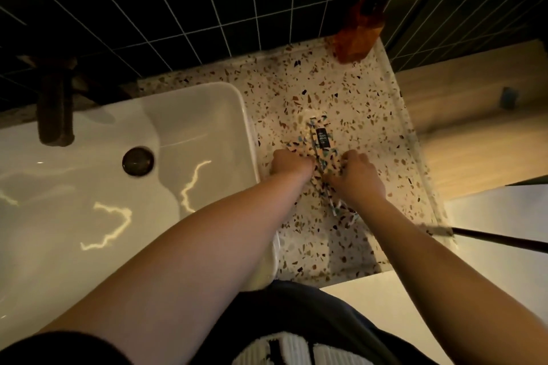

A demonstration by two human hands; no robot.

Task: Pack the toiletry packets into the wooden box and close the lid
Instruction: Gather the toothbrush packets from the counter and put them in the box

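Note:
Several toiletry packets (pixel 321 142) printed in a terrazzo pattern lie in a bunch on the speckled counter (pixel 341 92), one showing a black label. My left hand (pixel 292 164) grips the bunch from its left side. My right hand (pixel 355 175) grips it from the right, and some packet ends stick out below that hand near the wrist. A wooden box (pixel 357 38) stands at the back of the counter against the dark tiled wall; it is blurred, and whether its lid is open or shut does not show.
A white basin (pixel 192 115) with a dark drain (pixel 138 162) fills the left, with a dark tap (pixel 56 109) behind it. The counter's right edge drops to a wood-toned surface (pixel 474 133). A thin dark rod (pixel 501 241) crosses at the right.

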